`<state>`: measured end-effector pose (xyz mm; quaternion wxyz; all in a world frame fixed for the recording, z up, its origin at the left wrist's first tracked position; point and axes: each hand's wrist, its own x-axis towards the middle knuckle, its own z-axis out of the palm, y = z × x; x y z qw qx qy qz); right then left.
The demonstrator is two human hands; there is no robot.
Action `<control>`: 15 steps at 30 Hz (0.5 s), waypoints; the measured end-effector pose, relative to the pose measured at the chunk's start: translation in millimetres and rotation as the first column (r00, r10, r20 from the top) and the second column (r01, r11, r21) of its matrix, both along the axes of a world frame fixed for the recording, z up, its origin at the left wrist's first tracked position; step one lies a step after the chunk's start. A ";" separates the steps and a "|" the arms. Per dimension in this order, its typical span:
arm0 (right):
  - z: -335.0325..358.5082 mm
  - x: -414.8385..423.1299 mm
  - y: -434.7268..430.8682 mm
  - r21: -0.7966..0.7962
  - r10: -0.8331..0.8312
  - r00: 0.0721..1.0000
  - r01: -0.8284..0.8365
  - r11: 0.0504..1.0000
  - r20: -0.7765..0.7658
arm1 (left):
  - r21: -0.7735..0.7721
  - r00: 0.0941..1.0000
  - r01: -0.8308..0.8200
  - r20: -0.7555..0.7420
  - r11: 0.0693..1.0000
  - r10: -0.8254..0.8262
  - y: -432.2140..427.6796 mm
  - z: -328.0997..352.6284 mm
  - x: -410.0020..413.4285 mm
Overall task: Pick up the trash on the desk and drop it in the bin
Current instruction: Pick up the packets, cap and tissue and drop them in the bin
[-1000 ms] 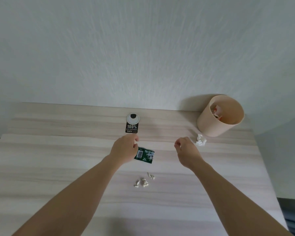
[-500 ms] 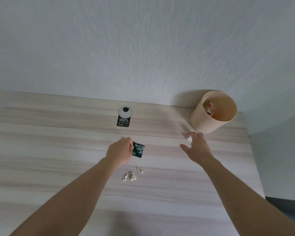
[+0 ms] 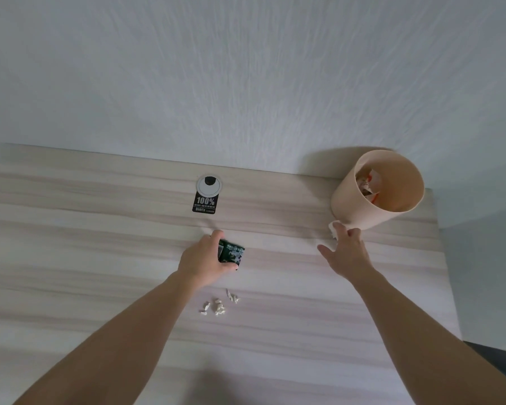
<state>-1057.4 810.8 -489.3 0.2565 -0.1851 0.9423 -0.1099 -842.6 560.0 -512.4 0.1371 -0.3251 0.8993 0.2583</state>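
The left hand (image 3: 202,263) is curled around a green wrapper (image 3: 232,252). The thumb is under it and the fingers are over the top, so the wrapper is squeezed between them, just above the desk (image 3: 70,258). The right hand (image 3: 348,255) is spread wide, with its thumb sticking out to the side. Its fingertips (image 3: 340,228) touch a white paper ball (image 3: 332,228). The ball lies on the desk right beside the bottom of the tan bin (image 3: 360,206). The bin stands at the far right corner and has some trash (image 3: 368,182) inside. A few small white bits (image 3: 219,306) lie on the desk, near the left wrist.
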 end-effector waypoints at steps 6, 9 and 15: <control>-11.5 -2.5 2.9 -0.054 -0.002 1.000 0.001 0.999 -0.008 | -0.019 0.998 0.009 -0.064 1.000 -0.010 0.4 -6.1 -16.2; -12.2 -3.7 1.0 -0.073 -0.001 1.000 0.000 0.997 -0.011 | -0.059 0.997 0.027 -0.073 0.998 -0.032 3.0 -9.1 -23.3; -12.0 -3.0 -4.9 0.021 0.034 0.999 -0.034 0.999 0.011 | -0.135 0.991 0.101 -0.078 0.986 -0.112 9.5 -8.0 -24.1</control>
